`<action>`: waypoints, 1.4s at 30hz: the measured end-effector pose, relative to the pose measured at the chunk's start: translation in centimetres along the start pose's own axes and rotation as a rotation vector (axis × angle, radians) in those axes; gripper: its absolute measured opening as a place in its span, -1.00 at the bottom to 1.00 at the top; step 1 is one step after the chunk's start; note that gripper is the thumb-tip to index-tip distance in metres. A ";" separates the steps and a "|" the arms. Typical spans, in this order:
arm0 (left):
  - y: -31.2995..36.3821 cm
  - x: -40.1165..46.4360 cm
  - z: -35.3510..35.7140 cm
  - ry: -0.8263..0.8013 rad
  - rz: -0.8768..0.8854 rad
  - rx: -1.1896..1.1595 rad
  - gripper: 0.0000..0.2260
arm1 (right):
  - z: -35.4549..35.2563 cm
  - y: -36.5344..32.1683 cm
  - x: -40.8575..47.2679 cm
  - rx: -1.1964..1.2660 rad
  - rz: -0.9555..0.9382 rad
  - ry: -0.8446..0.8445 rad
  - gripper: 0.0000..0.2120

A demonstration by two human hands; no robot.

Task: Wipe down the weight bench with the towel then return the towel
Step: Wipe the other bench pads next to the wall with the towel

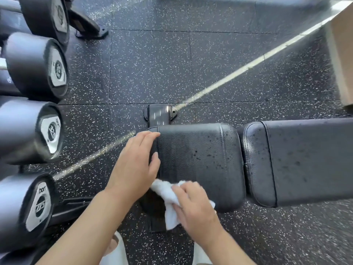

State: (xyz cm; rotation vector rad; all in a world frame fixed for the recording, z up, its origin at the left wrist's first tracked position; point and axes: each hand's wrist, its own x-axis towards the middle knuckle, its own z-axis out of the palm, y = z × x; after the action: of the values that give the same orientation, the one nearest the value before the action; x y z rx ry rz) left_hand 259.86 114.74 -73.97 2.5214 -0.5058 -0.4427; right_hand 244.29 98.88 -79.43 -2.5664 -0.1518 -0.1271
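Note:
A black padded weight bench runs left to right below me, with a short seat pad (198,159) and a longer back pad (305,161) to its right. Dark droplets speckle both pads. My left hand (135,165) rests flat over the left end of the seat pad, fingers straight. My right hand (193,205) holds a crumpled white towel (168,199) against the near edge of the seat pad. Part of the towel hangs down below the pad's edge.
A rack of black dumbbells (36,69) lines the left side. The bench's metal foot (159,115) sits on the speckled rubber floor (191,64) beyond the seat. A tan box (342,60) stands at the upper right. My white shoes (116,253) show at the bottom.

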 end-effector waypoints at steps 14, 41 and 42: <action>2.2 3.9 7.0 0.213 -0.036 0.267 -0.54 | -2.2 5.6 11.2 -0.100 0.201 0.221 -0.90; 1.8 4.3 7.8 0.260 0.005 0.324 -0.53 | -3.7 4.1 -0.3 0.035 0.317 0.146 -0.73; 1.8 4.4 7.8 0.262 0.004 0.320 -0.53 | -3.6 4.2 -2.0 0.035 0.300 0.127 -0.72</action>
State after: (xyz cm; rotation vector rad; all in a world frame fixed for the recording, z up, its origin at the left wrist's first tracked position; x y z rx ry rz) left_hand 260.03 108.05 -80.21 2.8266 -0.5127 -0.0255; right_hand 242.66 93.28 -78.83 -2.5041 0.2749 -0.1709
